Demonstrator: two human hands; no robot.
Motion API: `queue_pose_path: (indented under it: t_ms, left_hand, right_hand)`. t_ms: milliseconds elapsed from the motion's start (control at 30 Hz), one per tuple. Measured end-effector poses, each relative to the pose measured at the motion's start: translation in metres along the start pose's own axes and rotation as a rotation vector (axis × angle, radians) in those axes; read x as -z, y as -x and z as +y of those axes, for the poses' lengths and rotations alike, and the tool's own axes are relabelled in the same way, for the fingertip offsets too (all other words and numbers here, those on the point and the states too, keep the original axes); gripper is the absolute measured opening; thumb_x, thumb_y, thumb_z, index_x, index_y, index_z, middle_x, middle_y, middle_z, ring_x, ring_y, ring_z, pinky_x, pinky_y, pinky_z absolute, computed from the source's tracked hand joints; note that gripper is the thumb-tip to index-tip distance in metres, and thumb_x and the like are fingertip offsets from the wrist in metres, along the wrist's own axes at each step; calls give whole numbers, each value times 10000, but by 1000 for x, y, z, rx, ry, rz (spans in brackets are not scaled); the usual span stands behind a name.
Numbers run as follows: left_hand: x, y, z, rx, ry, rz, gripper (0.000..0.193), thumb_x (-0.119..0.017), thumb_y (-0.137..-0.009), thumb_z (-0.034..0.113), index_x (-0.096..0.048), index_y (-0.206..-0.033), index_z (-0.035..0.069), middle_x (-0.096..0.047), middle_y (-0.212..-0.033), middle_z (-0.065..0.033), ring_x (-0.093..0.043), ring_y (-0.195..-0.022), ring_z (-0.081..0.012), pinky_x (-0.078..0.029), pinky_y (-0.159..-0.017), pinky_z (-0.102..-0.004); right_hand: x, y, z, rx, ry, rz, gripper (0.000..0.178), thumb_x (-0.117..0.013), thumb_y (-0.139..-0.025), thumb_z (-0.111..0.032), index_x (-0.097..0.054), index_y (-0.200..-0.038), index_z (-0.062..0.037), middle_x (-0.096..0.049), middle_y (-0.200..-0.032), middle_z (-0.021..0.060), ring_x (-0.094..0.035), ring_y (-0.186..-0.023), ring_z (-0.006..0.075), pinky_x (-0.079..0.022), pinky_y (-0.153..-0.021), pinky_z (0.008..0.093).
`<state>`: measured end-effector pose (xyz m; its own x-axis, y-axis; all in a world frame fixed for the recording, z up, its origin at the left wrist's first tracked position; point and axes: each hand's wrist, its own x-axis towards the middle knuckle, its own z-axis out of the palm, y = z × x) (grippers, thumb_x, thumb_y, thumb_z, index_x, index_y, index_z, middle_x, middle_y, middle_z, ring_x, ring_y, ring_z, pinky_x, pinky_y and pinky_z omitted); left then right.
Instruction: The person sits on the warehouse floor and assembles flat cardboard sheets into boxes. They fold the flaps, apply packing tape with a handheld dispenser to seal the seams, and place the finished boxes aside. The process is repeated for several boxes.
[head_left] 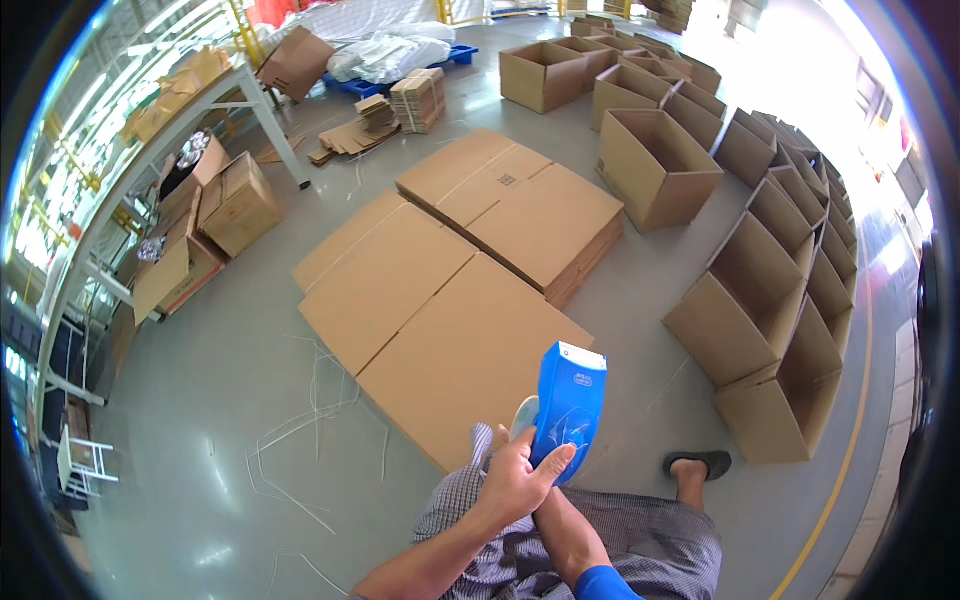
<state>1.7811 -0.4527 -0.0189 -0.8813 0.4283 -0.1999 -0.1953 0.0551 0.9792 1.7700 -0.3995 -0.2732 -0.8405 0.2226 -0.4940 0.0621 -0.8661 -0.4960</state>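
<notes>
A blue plastic tape dispenser with a white top end is held in front of my lap. My left hand grips it low down, the thumb lying across its face. A pale round edge, perhaps a tape roll, shows at its left side. My right forearm, in a blue sleeve, runs up behind the left wrist; that hand is hidden behind the left hand and the dispenser. Just beyond lies a near stack of flat cardboard cartons, with a second flat stack against its far side.
Opened cartons stand in rows curving along the right. White strapping strips litter the grey floor at left. A long table and filled cartons are at far left. Cardboard bundles and a blue pallet sit farther back.
</notes>
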Motion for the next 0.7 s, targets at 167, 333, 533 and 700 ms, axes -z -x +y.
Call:
queue_pose_path:
  t_ms: [167,333,533,700]
  left_hand:
    - [-6,3,13,52,83,-23,494,-645,-912,418,-579,-1093,-36,-682,-928,-136,-653,-845,-189,-518,-766,-304]
    - [-20,9,5,-19,5,-36,345,-667,-921,286,-605,-1100,-3,-673,-975,-75,-613,-877,-115,-507,-799,-278]
    - [-19,27,-16,-73,-233,60,378,-674,-894,376,-624,-1021,24,-679,-864,-144,-652,-781,-205,-507,-727,-334]
    - [-55,34,-9,-182,-233,-39,417,-666,-883,429,-600,-928,19,-643,-798,-151,-621,-720,-235,-479,-664,-355]
  right_hand:
    - [-1,-6,8,-15,170,102,499,-672,-879,-274,-488,-1263,-13,-619,-1106,155,-597,-939,235,-483,-804,373]
    - [-19,-24,-25,285,690,399,545,-676,-872,-283,-465,-1297,-15,-614,-1131,179,-592,-992,264,-472,-854,403]
    - [-94,-19,-74,352,898,452,570,-670,-871,-274,-440,-1314,0,-606,-1158,208,-584,-1054,294,-465,-900,424]
    - [38,-71,-95,56,1024,203,287,-695,-874,-269,-584,-913,-7,-616,-665,90,-563,-508,210,-423,-415,347]
